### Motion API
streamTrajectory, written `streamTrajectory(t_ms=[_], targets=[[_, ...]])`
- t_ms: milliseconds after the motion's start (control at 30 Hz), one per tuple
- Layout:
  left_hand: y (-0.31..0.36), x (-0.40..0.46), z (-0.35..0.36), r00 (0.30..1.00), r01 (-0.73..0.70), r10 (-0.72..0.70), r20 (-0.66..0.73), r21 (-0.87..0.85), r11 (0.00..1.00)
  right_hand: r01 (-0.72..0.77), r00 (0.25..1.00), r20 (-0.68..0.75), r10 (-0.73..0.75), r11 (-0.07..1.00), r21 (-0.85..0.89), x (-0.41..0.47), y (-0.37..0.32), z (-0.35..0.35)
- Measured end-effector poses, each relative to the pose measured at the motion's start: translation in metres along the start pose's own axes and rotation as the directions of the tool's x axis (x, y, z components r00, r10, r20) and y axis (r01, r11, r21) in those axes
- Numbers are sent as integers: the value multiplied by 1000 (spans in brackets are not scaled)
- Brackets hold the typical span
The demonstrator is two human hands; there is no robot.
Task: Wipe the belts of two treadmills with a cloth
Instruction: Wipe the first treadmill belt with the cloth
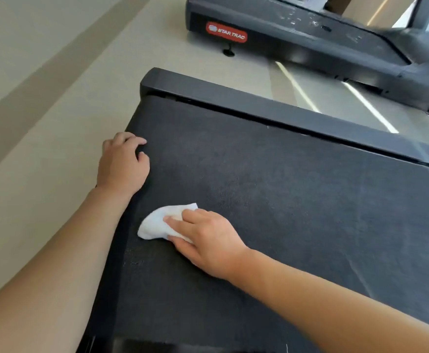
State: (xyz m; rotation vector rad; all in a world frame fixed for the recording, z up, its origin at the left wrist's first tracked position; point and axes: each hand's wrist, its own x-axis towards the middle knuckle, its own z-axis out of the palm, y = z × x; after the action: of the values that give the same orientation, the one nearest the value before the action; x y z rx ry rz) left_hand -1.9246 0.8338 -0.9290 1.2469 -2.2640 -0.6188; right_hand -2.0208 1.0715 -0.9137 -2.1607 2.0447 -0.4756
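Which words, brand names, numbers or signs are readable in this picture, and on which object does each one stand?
"STAR TRAC": white letters on a red badge, with a small round emblem at its left, on the end of the second treadmill.
Small marks on that treadmill's top side: too small and blurred to read.
Near treadmill's belt and white cloth: no text.

Belt (272, 200) is dark charcoal w/ a fine speckled texture; side rail (259, 108) is plain black. Cloth (157, 222) is white, crumpled. Floor (55, 123) is pale beige w/ a darker tan stripe; 2nd treadmill (310, 44) is dark grey w/ a red badge (226, 32) in white lettering.
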Motion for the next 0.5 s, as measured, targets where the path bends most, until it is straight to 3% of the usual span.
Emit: streamTrajectory(t_ms=[100,167,267,400,467,500], targets=[[32,7,15,993,-54,42,108,104,993,-8,1000,9,9,997,-78,-75,61,-31],[52,4,29,980,-113,79,185,180,977,-218,975,-80,208,963,-158,-109,119,-56],[64,-4,47,960,-217,163,230,232,948,-613,780,-293,554,769,-180,-105,193,-82],[67,-9,52,958,-223,162,235,259,940,-814,575,-369,730,556,-170,-43,222,-72],[75,-20,56,963,-210,155,220,254,944,-819,566,-367,738,553,-151,-19,215,-68],[82,-26,58,964,-204,150,221,243,948,-786,613,-333,717,597,-161,-14,206,-66]])
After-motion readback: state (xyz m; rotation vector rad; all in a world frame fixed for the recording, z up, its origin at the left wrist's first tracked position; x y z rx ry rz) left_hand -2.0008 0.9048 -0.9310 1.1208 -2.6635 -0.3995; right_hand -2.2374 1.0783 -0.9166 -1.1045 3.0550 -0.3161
